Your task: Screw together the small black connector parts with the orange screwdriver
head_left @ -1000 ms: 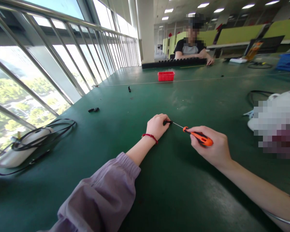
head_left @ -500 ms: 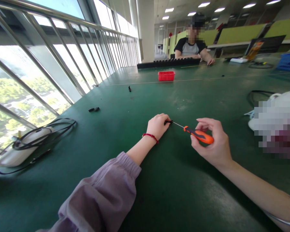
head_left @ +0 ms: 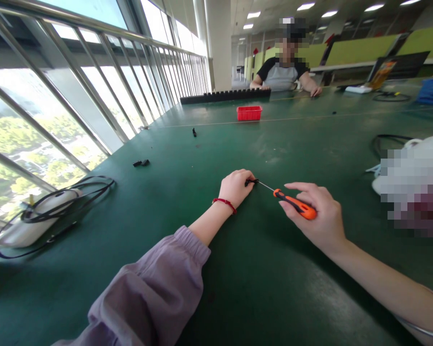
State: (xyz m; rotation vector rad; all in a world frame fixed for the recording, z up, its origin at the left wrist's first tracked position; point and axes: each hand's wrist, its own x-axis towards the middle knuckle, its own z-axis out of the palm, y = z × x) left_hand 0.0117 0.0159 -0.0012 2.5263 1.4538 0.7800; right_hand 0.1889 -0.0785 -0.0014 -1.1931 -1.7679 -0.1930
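Centre of frame: left hand (head_left: 236, 186) is curled shut, fingertips pinching a small black part (head_left: 251, 182) on the green table (head_left: 238, 288). Right hand (head_left: 315, 214) grips the orange screwdriver (head_left: 296, 205), tip at the part. Its index finger now lies stretched fwd over the handle (fingers were lifted 0.5 s ago). Upper centre, a co-worker's long black strip (head_left: 223, 96) has slid left.

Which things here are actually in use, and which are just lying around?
In use: left hand pinching a black part; right hand holding the screwdriver, tip at that part.
Lying about: red bin, black bits, white device under cables, all on the table.
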